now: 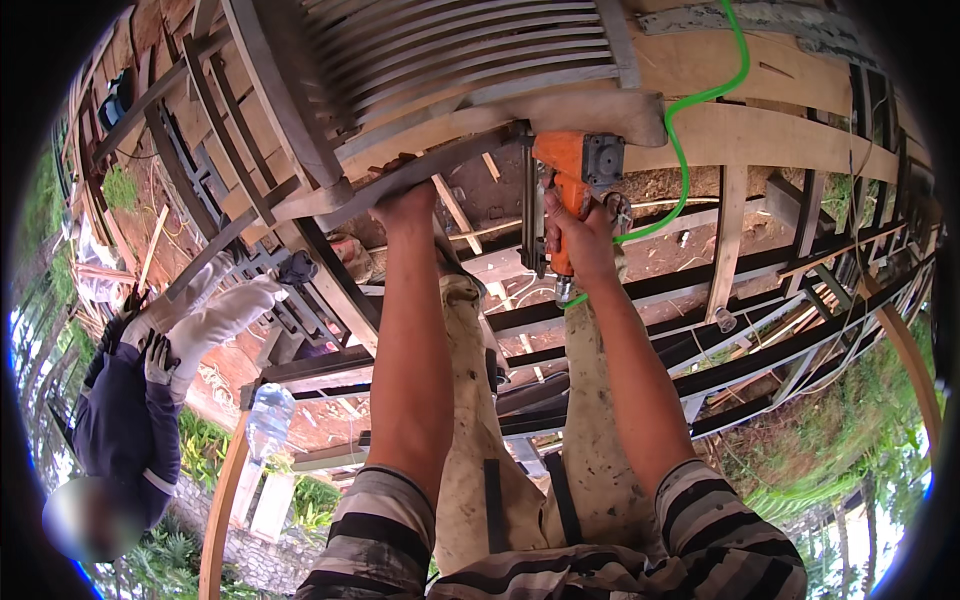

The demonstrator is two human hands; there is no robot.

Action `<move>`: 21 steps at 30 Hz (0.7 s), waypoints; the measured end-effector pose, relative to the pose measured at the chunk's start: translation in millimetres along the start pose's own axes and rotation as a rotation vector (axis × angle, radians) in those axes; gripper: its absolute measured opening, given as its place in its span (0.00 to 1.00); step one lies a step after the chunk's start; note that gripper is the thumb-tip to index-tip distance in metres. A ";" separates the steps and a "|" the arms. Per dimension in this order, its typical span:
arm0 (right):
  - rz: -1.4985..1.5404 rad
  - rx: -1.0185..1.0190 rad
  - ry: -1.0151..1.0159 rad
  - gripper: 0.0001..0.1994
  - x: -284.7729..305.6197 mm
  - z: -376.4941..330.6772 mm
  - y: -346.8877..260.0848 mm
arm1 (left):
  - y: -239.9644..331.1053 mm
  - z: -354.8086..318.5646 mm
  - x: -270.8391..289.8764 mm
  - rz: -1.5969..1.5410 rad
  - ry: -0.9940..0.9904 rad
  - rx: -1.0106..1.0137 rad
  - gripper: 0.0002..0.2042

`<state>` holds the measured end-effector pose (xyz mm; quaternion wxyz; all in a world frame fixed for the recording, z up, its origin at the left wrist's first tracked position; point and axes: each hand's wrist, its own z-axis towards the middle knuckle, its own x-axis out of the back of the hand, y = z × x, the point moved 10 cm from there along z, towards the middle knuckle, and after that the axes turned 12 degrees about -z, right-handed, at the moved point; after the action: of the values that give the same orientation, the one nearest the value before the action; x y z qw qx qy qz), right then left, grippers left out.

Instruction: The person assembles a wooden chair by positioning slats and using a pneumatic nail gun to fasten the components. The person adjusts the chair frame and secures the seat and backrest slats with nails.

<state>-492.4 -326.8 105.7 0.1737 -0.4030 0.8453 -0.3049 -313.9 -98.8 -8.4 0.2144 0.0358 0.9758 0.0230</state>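
My right hand (588,238) is wrapped round the handle of an orange and black nail gun (562,153). A bright green air hose (684,150) is connected at the base of its handle. The gun's nose points left, touching or very close to the end of a curved wooden rail (450,160). My left hand (408,207) grips that rail from its near side; the fingers are partly hidden behind it. Beyond the rail lies a slatted wooden piece (470,50), like a bench or chair back, with a thick wooden post (290,95) at its left.
A person in a dark top and gloves (130,420) is at the left. A clear plastic bottle (270,415) stands on a wooden post near the lower left. Dark beams (750,367) cross beneath my arms, with loose wood strips on the reddish ground.
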 end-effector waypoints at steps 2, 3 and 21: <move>-0.005 0.005 0.002 0.15 0.6 0.7 -0.6 | -4.4 -1.0 -1.3 0.031 -0.004 0.006 0.19; -0.010 0.005 0.003 0.15 0.9 1.2 -0.3 | -5.5 -2.0 -2.2 0.025 -0.003 0.007 0.19; -0.039 0.010 0.074 0.12 -4.7 1.7 5.0 | -12.7 -13.2 -7.0 0.030 0.040 -0.021 0.15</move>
<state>-491.5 -321.2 101.4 0.1385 -0.4070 0.8417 -0.3268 -313.9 -112.4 5.8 0.1948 0.0477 0.9790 0.0373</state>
